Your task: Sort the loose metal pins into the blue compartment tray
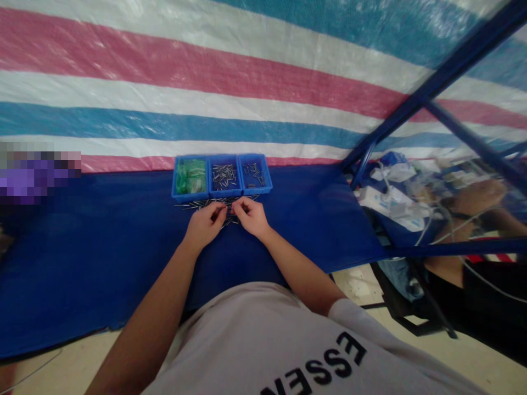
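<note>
My left hand [207,222] and my right hand [251,215] are close together over a loose pile of thin dark metal pins [197,204] on the blue table. The fingers of each hand are curled into a pinch; whatever they hold is too small to make out. Just beyond the pile, three blue bins stand side by side. The left bin [174,184] holds green and clear plastic packets [191,176]. Many short metal pieces [224,175] lie in the middle bin [225,193]. In the right bin [269,178] there are fewer pieces [255,173].
The blue tabletop [135,247] runs up to a striped plastic sheet [164,66]. A blue metal frame [382,126] rises at the right. Past it, another person's hand [480,197] is near a cluttered table with white boxes and cables. A pixelated purple shape [33,178] is at far left.
</note>
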`<action>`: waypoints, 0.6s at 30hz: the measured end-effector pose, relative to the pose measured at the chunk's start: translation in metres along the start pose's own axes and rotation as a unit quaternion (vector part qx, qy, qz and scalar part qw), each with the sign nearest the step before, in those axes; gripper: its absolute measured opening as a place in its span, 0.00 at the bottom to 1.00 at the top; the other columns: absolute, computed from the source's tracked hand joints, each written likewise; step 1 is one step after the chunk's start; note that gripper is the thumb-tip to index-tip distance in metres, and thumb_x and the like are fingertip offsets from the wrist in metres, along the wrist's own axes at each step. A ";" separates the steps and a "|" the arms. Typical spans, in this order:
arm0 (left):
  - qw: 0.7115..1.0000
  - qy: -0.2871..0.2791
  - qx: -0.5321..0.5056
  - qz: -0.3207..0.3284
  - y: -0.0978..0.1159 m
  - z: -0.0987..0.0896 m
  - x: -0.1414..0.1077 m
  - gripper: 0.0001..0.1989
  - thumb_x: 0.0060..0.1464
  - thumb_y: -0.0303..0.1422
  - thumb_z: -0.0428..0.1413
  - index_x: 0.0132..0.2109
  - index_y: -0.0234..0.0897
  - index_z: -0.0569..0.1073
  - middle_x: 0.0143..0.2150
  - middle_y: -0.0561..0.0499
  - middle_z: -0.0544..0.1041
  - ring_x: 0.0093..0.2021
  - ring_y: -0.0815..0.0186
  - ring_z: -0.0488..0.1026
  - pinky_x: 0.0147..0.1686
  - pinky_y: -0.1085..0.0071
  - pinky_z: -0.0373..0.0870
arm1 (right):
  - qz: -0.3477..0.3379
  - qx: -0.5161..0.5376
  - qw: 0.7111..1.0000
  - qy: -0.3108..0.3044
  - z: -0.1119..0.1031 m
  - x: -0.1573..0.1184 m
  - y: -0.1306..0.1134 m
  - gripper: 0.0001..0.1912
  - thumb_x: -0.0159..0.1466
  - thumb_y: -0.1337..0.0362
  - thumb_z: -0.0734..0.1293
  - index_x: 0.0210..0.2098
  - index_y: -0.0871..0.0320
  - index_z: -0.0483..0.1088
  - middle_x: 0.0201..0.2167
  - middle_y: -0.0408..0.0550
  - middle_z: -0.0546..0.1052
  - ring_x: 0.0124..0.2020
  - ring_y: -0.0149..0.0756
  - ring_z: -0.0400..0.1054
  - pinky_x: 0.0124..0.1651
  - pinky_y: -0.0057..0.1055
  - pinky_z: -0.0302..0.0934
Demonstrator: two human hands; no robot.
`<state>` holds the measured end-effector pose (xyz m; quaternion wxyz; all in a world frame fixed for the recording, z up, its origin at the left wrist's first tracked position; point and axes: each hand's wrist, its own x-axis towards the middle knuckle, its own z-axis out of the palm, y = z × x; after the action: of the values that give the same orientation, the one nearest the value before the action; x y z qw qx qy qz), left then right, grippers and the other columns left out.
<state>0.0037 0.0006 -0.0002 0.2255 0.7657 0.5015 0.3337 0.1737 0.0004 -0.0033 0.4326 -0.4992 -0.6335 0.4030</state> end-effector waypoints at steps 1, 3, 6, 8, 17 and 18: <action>1.000 -0.002 0.001 0.002 0.000 0.000 0.000 0.13 0.59 0.40 0.49 0.41 0.37 0.73 0.29 0.53 0.75 0.25 0.71 0.70 0.27 0.75 0.63 | -0.002 0.001 1.000 0.000 0.000 0.000 0.000 0.23 0.65 0.49 0.58 0.31 0.64 0.69 0.29 0.46 0.73 0.27 0.20 0.63 0.33 0.17 0.58; 1.000 -0.002 0.003 0.002 -0.001 0.000 0.000 0.13 0.59 0.40 0.49 0.41 0.37 0.73 0.29 0.52 0.76 0.25 0.70 0.70 0.27 0.75 0.63 | -0.004 0.001 1.000 0.002 0.000 0.000 0.001 0.23 0.65 0.49 0.58 0.31 0.64 0.69 0.28 0.46 0.73 0.27 0.20 0.63 0.34 0.17 0.58; 1.000 -0.001 0.006 0.001 -0.002 0.001 0.000 0.13 0.59 0.40 0.49 0.42 0.37 0.73 0.30 0.52 0.76 0.26 0.70 0.70 0.27 0.75 0.63 | 0.000 -0.002 1.000 0.002 0.000 0.000 0.001 0.23 0.65 0.49 0.58 0.32 0.64 0.69 0.28 0.46 0.73 0.26 0.20 0.63 0.34 0.17 0.58; 1.000 0.001 0.008 0.001 -0.002 0.001 0.000 0.13 0.59 0.40 0.49 0.42 0.37 0.73 0.30 0.52 0.76 0.26 0.70 0.70 0.27 0.75 0.63 | 0.003 -0.001 1.000 0.000 0.000 0.000 0.001 0.23 0.65 0.49 0.58 0.32 0.64 0.69 0.28 0.45 0.73 0.27 0.19 0.63 0.34 0.17 0.58; 1.000 -0.004 0.014 -0.001 0.000 -0.001 0.001 0.13 0.59 0.40 0.49 0.41 0.37 0.73 0.28 0.53 0.75 0.24 0.70 0.69 0.27 0.75 0.63 | 0.007 0.002 1.000 -0.005 0.000 0.000 0.000 0.22 0.65 0.49 0.58 0.33 0.64 0.69 0.29 0.46 0.73 0.27 0.20 0.64 0.34 0.17 0.59; 1.000 -0.004 0.014 -0.001 0.000 -0.001 0.001 0.13 0.59 0.40 0.49 0.41 0.37 0.73 0.27 0.53 0.75 0.24 0.70 0.69 0.27 0.75 0.63 | 0.008 0.002 1.000 -0.006 0.000 0.000 -0.001 0.22 0.65 0.49 0.58 0.33 0.64 0.69 0.29 0.46 0.73 0.27 0.20 0.64 0.34 0.17 0.59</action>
<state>0.0038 0.0018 0.0007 0.2168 0.7698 0.5059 0.3232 0.1735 0.0005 -0.0027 0.4264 -0.5012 -0.6311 0.4107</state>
